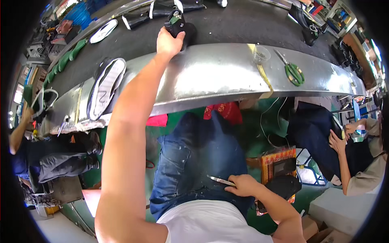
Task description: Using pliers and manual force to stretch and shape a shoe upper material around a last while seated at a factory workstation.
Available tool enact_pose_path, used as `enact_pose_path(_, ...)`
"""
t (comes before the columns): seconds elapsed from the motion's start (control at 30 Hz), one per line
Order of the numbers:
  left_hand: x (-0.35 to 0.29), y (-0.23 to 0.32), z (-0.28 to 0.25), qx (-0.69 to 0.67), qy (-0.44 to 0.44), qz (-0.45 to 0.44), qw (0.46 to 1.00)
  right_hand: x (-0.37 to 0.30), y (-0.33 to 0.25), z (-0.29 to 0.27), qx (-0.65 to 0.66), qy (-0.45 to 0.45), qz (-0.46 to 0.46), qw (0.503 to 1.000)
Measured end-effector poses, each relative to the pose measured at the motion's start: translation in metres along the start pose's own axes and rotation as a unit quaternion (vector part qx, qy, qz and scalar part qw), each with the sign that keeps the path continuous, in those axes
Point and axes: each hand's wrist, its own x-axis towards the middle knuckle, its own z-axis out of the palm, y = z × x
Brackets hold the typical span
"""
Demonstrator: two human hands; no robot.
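With my left arm stretched far forward, my left hand [170, 42] is closed on a black boot [187, 33] that stands on the dark belt. Green and a bit of metal show at the boot's top. Down by my right thigh, my right hand [244, 186] grips a slim metal hand tool [219, 180], its narrow tip pointing left over my jeans. Whether that tool is snips or a blade I cannot make out. Green-handled scissors [293, 73] and a small clear cup [261, 54] lie on the metal ledge. A black shoe [106, 89] rests sole-out on the ledge at left.
The curved metal ledge [219, 77] edges the dark belt [239, 26]. Several black boots [137, 20] lie along its far side, near a white sole [103, 31]. One person [356, 158] sits at right with a dark item; another person's arm [20, 131] shows at left.
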Motion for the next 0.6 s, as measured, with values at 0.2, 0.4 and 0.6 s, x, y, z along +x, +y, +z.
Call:
enact_pose_path(0.2, 0.062, -0.036, 0.000, 0.132, -0.109, -0.031, 0.985, 0.014, 0.001, -0.029, 0.065, -0.037, 0.008, 0.997)
enact_pose_path(0.4, -0.005, -0.057, -0.120, 0.372, -0.021, 0.213, 0.903, 0.017, 0.005, -0.037, 0.084, -0.034, 0.007, 0.996)
enact_pose_path(0.6, -0.061, -0.125, -0.270, 0.284, -0.129, -0.063, 0.948, 0.027, 0.011, -0.027, 0.100, -0.046, 0.019, 0.994)
